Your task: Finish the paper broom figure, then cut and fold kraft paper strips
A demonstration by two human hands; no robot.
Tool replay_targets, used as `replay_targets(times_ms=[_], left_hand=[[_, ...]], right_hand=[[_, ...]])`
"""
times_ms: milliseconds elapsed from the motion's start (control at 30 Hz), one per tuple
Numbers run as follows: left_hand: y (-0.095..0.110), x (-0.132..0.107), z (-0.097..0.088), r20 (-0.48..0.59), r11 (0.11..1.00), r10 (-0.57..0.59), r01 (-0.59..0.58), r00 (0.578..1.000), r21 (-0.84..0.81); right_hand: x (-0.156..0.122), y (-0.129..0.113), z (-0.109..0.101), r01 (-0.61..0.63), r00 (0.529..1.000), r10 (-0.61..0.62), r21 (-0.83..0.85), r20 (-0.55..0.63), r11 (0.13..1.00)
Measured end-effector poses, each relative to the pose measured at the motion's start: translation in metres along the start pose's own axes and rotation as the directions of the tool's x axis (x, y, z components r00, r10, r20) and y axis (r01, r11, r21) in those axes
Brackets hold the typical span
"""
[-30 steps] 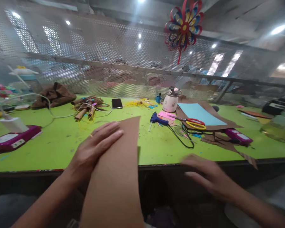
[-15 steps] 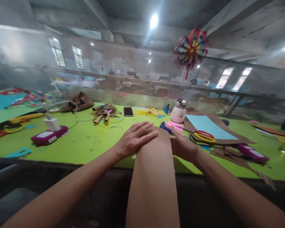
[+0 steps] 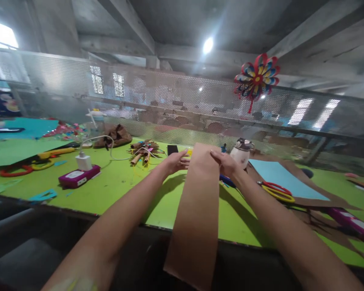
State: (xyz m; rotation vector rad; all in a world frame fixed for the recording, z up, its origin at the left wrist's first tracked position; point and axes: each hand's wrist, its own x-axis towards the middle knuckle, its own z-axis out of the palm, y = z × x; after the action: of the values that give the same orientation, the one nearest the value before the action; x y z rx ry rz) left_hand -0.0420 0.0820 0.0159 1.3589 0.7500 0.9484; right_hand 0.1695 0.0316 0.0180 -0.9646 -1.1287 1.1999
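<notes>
A long strip of brown kraft paper [image 3: 200, 194] stretches from above the green table toward me, its near end hanging past the table's edge. My right hand [image 3: 227, 165] grips its right side near the far end, thumb on top and fingers underneath. On the other side, my left hand [image 3: 175, 162] has its fingers stretched toward the strip's left edge; whether their tips slip under the paper is unclear. Scissors with red and yellow handles [image 3: 277, 191] lie right of my right hand. A blue object [image 3: 227, 180] is partly hidden behind that hand.
A purple power strip [image 3: 79, 176] holding a white charger [image 3: 83, 162] sits at left, near more scissors [image 3: 16, 171]. Rolled brown paper pieces [image 3: 144, 152] and a dark phone [image 3: 172, 150] lie farther back. At right are a jug [image 3: 241, 153] and light-blue paper [image 3: 286, 180].
My left hand has come off the strip's top to its left edge. My right thumb now presses on top. The strip has lifted, its near end now showing, and the view has shifted left.
</notes>
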Motion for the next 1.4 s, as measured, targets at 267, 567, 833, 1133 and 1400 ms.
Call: replay_targets(times_ms=[267,567,833,1133,1400], left_hand=[[0.004,-0.007,0.017,0.164,0.997,0.02,-0.032,0.986,0.07],[-0.006,-0.025,0.031,0.27,0.984,0.041,-0.086,0.962,0.154],[-0.021,-0.02,0.037,0.268,0.999,0.036,-0.035,0.963,-0.007],[-0.033,-0.009,0.03,0.3,0.993,-0.076,0.098,0.951,-0.061],[-0.04,-0.007,0.031,0.149,0.99,-0.129,0.137,0.98,-0.044]], right_hand=[[-0.02,0.023,0.015,-0.06,0.992,0.069,-0.084,0.105,0.995],[-0.037,0.029,0.004,0.134,0.986,-0.147,-0.155,-0.075,0.979],[-0.043,0.038,0.001,0.075,0.983,-0.094,-0.122,-0.159,0.99],[-0.041,0.036,0.002,-0.038,0.99,0.048,0.077,-0.131,0.996],[-0.038,0.042,-0.003,-0.038,0.987,0.042,0.023,-0.156,0.999]])
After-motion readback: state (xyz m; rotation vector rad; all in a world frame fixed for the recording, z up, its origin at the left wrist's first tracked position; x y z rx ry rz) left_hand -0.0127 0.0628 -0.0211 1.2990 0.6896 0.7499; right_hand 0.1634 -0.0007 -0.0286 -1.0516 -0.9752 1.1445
